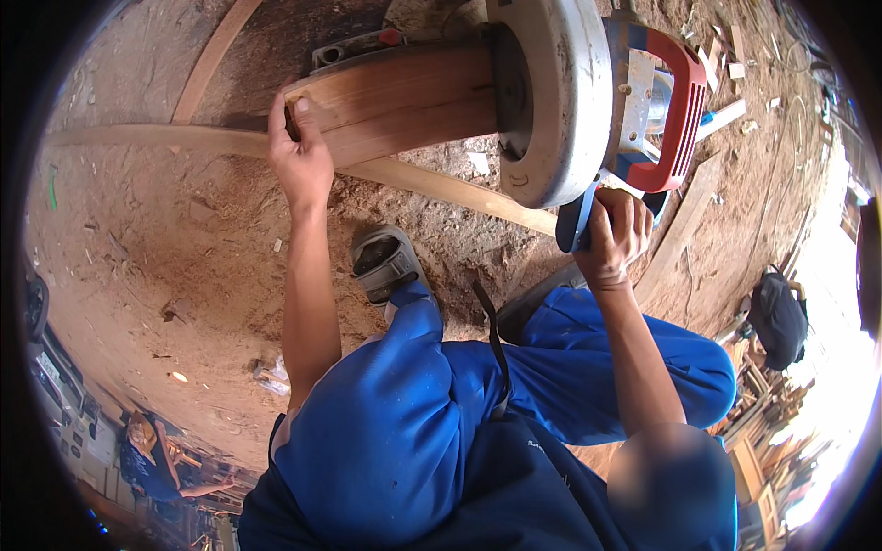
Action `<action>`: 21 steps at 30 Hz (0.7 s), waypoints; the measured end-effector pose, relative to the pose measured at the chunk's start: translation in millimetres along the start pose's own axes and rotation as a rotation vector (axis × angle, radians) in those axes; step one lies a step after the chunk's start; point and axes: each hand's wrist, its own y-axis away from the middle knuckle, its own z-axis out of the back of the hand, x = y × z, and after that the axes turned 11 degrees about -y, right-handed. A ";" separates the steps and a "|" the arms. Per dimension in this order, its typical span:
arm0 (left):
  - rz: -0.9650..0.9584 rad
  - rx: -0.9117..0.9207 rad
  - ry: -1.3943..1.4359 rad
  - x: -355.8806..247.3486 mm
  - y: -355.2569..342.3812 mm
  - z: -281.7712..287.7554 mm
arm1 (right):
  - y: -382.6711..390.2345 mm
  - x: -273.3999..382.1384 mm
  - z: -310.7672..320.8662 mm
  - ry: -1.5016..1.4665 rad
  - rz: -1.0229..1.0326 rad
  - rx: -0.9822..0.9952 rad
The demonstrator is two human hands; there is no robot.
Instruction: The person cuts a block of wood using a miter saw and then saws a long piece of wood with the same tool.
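Note:
My left hand (303,147) is closed around the near-left end of a reddish-brown wooden board (404,96), thumb on its top face. The board's other end meets a large power saw (556,110) with a worn grey guard and a red D-shaped handle (684,110). My right hand (617,230) is wrapped around a blue handle (575,220) at the saw's near side. The saw's blade is mostly hidden by the guard, so I cannot tell whether it touches the board.
A long thin wood strip (450,188) runs under the board across the sawdust-covered ground. My sandalled foot (390,262) is close below. Wood offcuts (763,404) pile up at right near a black bag (777,317). Another person (156,459) is at far lower left.

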 end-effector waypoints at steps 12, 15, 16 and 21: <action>-0.017 -0.063 -0.013 3.6 -0.2 -4.1 | 1.5 -0.7 1.0 0.020 -0.007 0.021; -0.016 -0.083 0.002 4.2 0.5 -5.5 | 2.3 -1.1 0.8 0.021 -0.010 0.025; -0.010 -0.083 0.004 4.5 0.8 -5.7 | 2.3 -1.0 0.9 0.021 -0.010 0.026; -0.044 -0.068 -0.048 4.3 0.2 -4.4 | 1.7 -1.4 1.2 0.018 -0.006 0.018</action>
